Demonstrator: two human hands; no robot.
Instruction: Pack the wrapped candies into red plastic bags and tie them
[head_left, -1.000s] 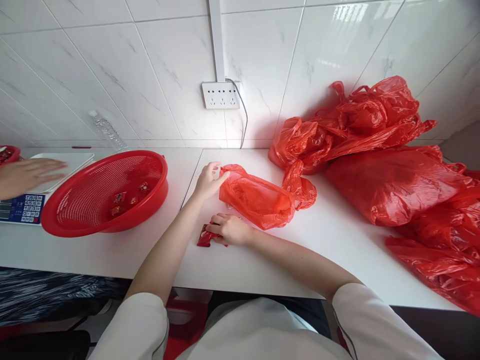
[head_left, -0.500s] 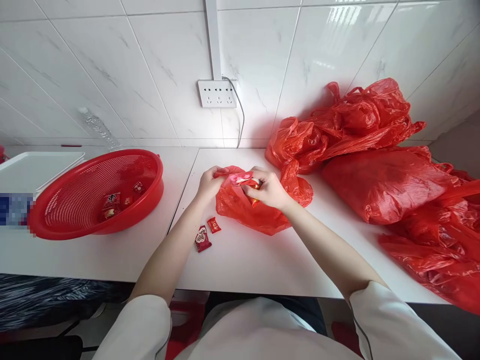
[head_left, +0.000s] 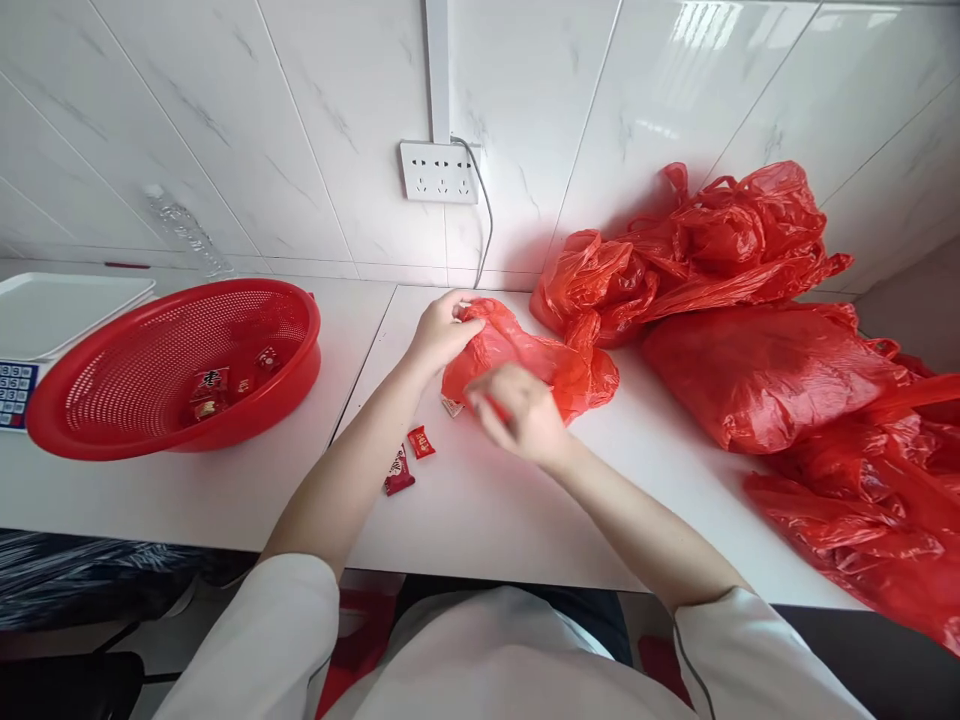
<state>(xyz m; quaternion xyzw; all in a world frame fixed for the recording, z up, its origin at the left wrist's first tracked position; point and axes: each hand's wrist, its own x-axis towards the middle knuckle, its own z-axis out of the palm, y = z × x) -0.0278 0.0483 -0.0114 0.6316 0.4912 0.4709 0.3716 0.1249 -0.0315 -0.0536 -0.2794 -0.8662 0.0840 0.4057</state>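
Note:
My left hand (head_left: pixel 442 332) pinches the rim of a thin red plastic bag (head_left: pixel 517 345) that lies on the white table. My right hand (head_left: pixel 517 410) is in front of the bag, fingers curled and smeared by motion; whether anything is in them I cannot make out. Close to its fingertips a small pale wrapped piece (head_left: pixel 451 407) shows on the table, partly hidden. Nearer to me lie a small red wrapped candy (head_left: pixel 421 442) and a larger dark red packet (head_left: pixel 400 472), which my left forearm partly covers.
On the left a red perforated basket (head_left: pixel 292 375) stands tilted, with several wrapped snacks inside. Behind it are a white tray (head_left: pixel 67 305) and a clear plastic bottle (head_left: pixel 187 232). Full red bags (head_left: pixel 772 370) are heaped on the right. A power socket (head_left: pixel 441 172) is on the wall.
My right hand has left the bag's mouth and moved down toward me. The pale piece now shows on the table. My left hand has shifted slightly up and right, still on the rim.

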